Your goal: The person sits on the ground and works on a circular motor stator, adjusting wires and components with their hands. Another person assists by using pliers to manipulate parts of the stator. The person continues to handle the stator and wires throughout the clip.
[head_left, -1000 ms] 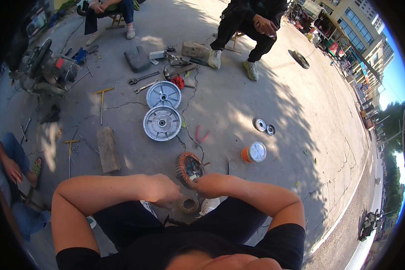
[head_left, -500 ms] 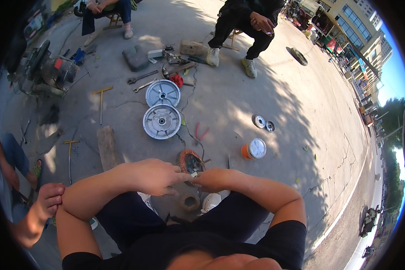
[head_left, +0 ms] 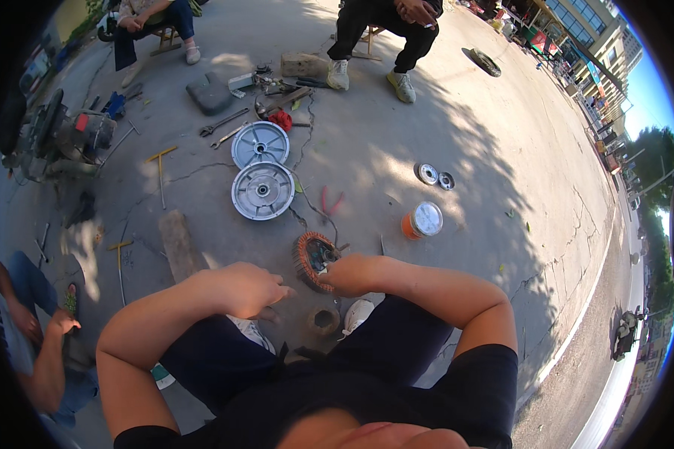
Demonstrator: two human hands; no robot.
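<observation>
A motor stator [head_left: 304,258] ringed with copper windings lies on the ground in front of me, a cable running from it. My right hand [head_left: 352,275] is at its right lower rim, fingers curled in and closed over the edge; the fingertips are partly hidden. Left of the stator, apart from it, is my left hand [head_left: 253,289], its fingers loosely bent and apart, with nothing visible in them. Below the stator sits a dark ring-shaped block [head_left: 323,321], between my shoes.
Two silver wheel hub covers [head_left: 263,190] lie ahead, near red-handled pliers [head_left: 332,202]. An orange tub [head_left: 422,221] and two bearings [head_left: 427,174] stand right. Wood [head_left: 181,245], T-handle wrenches [head_left: 161,172] and a person's arm [head_left: 49,352] are left. Two people sit beyond.
My left hand has drawn back left, away from the stator; my right hand stays at it. The nearby person's hand has left my left elbow.
</observation>
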